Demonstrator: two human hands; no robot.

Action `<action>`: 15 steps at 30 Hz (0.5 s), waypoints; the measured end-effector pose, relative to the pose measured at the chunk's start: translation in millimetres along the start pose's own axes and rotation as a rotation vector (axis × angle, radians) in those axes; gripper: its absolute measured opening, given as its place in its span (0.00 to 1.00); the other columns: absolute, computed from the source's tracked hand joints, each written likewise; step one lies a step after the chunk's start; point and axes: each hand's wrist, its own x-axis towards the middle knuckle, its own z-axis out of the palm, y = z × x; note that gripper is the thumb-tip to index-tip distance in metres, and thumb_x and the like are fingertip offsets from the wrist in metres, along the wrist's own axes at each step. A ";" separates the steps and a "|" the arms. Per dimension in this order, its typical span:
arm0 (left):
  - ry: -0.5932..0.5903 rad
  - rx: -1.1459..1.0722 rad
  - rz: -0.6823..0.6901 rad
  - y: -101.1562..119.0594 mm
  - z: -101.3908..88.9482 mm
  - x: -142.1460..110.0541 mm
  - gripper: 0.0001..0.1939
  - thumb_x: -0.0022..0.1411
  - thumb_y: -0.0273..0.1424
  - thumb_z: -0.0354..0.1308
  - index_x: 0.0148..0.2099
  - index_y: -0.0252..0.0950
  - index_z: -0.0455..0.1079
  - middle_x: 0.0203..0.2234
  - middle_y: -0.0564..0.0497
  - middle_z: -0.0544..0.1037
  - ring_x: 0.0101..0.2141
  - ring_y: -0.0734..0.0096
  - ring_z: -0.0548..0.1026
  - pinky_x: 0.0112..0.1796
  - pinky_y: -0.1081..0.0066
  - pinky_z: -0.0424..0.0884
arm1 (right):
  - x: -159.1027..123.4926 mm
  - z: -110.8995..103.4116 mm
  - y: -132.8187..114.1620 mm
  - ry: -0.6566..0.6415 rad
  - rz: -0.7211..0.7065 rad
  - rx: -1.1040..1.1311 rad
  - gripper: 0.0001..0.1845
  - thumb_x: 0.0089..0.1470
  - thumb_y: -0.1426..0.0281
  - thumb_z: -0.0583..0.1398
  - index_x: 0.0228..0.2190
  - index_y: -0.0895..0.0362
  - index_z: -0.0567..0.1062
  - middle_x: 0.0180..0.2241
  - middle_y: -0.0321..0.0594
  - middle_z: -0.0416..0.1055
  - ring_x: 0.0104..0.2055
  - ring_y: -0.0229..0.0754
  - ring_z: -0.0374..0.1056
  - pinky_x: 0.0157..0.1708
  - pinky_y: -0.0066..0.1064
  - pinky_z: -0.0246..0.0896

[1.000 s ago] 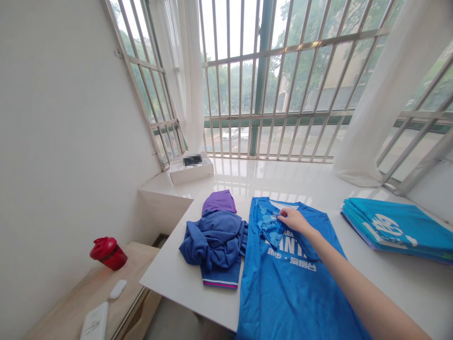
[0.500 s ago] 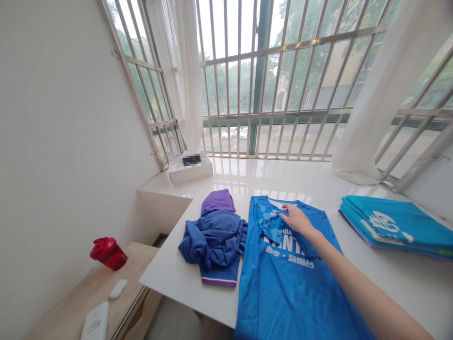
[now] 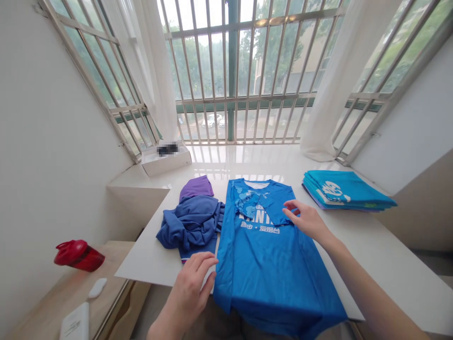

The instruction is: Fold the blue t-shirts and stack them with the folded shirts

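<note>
A blue T-shirt (image 3: 269, 269) with white lettering lies spread on the white table, its sleeves folded in over the chest and its hem hanging past the front edge. My left hand (image 3: 193, 288) is beside the shirt's lower left edge, fingers stretched and thumb apart, holding nothing. By the folded right sleeve, my right hand (image 3: 307, 219) hovers or rests at the shirt's right edge with loosely bent, parted fingers; contact is unclear. Left of the shirt sits a crumpled dark blue garment (image 3: 193, 219), with a purple cloth (image 3: 196, 186) behind it.
A stack of folded turquoise shirts (image 3: 343, 189) lies on the right of the white table (image 3: 382, 255). A white box (image 3: 166, 160) stands at the back left. On the lower wooden surface are a red shaker cup (image 3: 79, 255) and white objects. A barred window (image 3: 230, 120) is behind.
My right hand has moved from the shirt's collar to its right edge. My left hand has come into view at the lower left. The view has shifted right and down.
</note>
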 end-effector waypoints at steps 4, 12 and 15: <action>-0.080 0.223 0.117 -14.3 9.0 -3.1 0.24 0.67 0.32 0.54 0.64 0.43 0.61 0.61 0.46 0.68 0.59 0.55 0.67 0.56 0.56 0.69 | -54.6 -7.2 21.9 0.055 0.117 0.071 0.18 0.53 0.54 0.57 0.37 0.53 0.77 0.31 0.40 0.78 0.31 0.44 0.74 0.34 0.34 0.68; -0.189 0.311 0.168 -5.4 6.2 1.9 0.16 0.68 0.35 0.54 0.57 0.44 0.69 0.62 0.46 0.66 0.60 0.53 0.64 0.55 0.52 0.70 | -178.4 9.2 34.7 0.162 0.203 0.083 0.18 0.56 0.52 0.58 0.38 0.52 0.76 0.33 0.39 0.77 0.29 0.41 0.70 0.32 0.31 0.69; -0.179 0.284 0.215 17.1 1.3 39.4 0.12 0.68 0.32 0.55 0.52 0.41 0.71 0.60 0.45 0.68 0.58 0.54 0.67 0.54 0.54 0.70 | -204.5 17.6 24.0 0.194 0.178 0.067 0.18 0.57 0.51 0.58 0.39 0.50 0.76 0.34 0.40 0.76 0.31 0.42 0.70 0.33 0.31 0.68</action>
